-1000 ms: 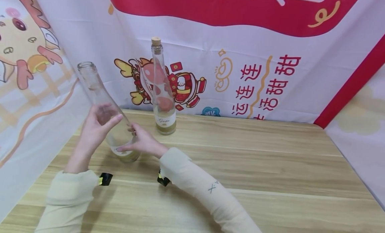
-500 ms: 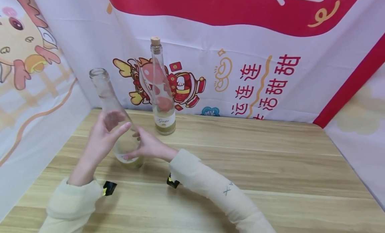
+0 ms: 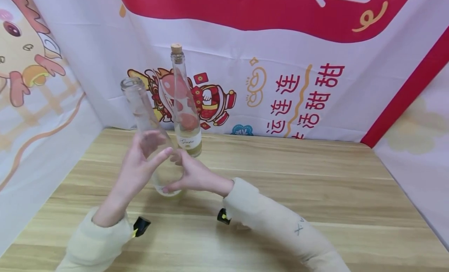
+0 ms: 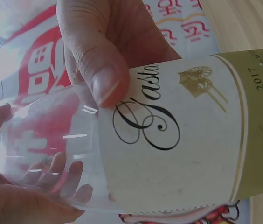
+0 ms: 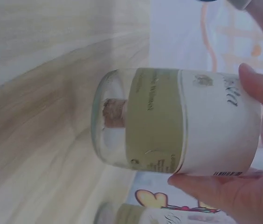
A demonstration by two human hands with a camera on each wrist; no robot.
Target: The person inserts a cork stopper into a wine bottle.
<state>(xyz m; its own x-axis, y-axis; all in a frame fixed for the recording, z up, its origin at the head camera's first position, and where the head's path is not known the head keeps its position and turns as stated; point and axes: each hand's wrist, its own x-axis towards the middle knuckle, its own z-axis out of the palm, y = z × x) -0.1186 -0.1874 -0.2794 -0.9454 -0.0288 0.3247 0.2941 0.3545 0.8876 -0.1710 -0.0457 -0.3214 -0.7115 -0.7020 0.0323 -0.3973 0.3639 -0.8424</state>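
Note:
Both hands hold a clear glass wine bottle, its open mouth tilted up toward the back left. My left hand curls around the upper body of the bottle. Lower down, my right hand grips it at the label, thumb on the near side. Through the glass near the base, the right wrist view shows a loose brown cork inside the bottle. The bottle's lower end is close over the wooden table.
Behind the held bottle stands a second clear bottle, with a cork stopper in its mouth. A printed cloth backdrop rises along the table's back edge, and another cloth hangs at the left.
The held bottle and both hands have moved to the right across the head view, and the bottle stands more upright. It now overlaps closer to the second bottle. Both hands keep their grip.

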